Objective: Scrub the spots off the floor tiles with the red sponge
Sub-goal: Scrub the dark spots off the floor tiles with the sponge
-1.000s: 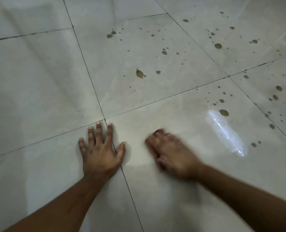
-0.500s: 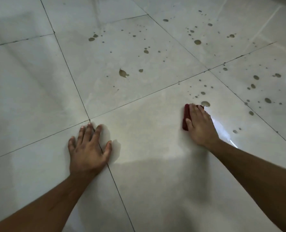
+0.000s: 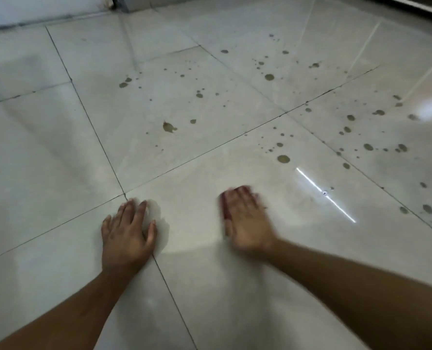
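My right hand point(image 3: 245, 221) lies flat and blurred on the near pale floor tile point(image 3: 210, 286), its fingers straight over the red sponge point(image 3: 223, 207). Only a red sliver of the sponge shows along the hand's left edge and at the fingertips. My left hand point(image 3: 128, 231) rests flat on the floor at the tile joint, fingers spread. Brown spots dot the tiles beyond, among them a large one point(image 3: 283, 159) ahead of my right hand and a splat point(image 3: 168, 127) farther back.
Several more spots spread over the tiles at the right point(image 3: 368, 147) and far middle point(image 3: 269, 77). A white wall base point(image 3: 33, 11) runs along the top left, and a dark threshold point(image 3: 412, 6) at the top right. A bright light streak point(image 3: 323, 193) reflects on the wet tile.
My right hand has slid the sponge back toward me and leftward from the spots near the large one. The view has tipped up, and the left hand stays planted.
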